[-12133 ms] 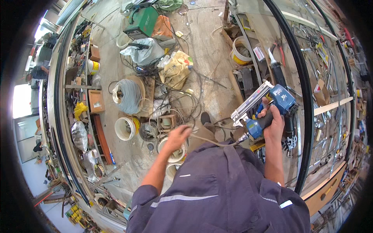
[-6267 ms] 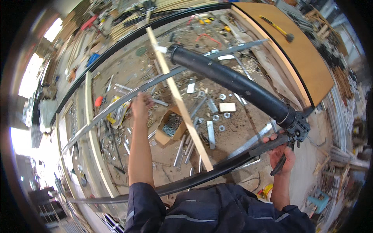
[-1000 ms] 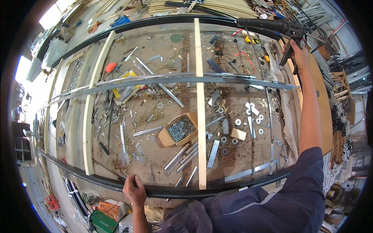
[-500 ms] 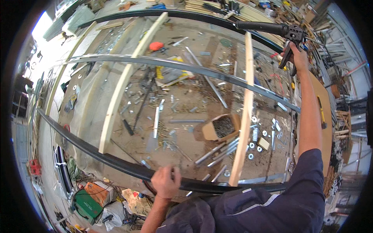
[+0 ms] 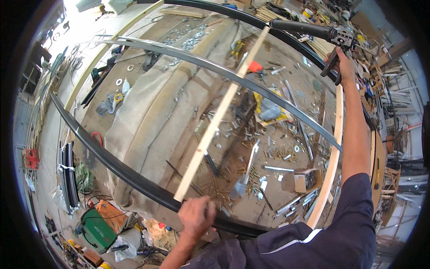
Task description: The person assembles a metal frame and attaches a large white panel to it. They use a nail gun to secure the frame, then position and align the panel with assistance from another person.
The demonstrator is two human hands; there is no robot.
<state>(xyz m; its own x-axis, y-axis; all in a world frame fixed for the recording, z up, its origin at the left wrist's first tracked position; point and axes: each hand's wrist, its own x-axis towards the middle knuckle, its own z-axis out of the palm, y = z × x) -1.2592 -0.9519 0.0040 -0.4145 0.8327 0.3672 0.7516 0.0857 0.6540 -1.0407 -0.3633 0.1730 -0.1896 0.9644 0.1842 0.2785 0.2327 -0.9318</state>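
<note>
My right hand (image 5: 345, 68) is closed around the handle of a black caulking gun (image 5: 304, 29), raised at the upper right. The gun's long barrel points left, over the far black rail (image 5: 224, 12) near the end of a wooden slat (image 5: 219, 114). My left hand (image 5: 197, 217) is held in a fist at the near black rail (image 5: 134, 178), beside the slat's near end. Its fingers are curled, and what they hold, if anything, is hidden. A grey metal bar (image 5: 224, 71) crosses the frame lengthwise. Further wooden slats (image 5: 329, 179) join the rails.
Beneath the frame lie screws, metal pieces and a cardboard box (image 5: 304, 183) of small parts. A beige cloth (image 5: 150, 116) covers part of the surface. A green case (image 5: 97, 231) and plastic bags (image 5: 127, 245) are on the floor at lower left. Timber (image 5: 396, 152) is stacked at right.
The view has swung left, so the frame and floor clutter appear farther right and more cloth shows. My right hand keeps hold of the caulking gun; my left hand stays closed by the near rail.
</note>
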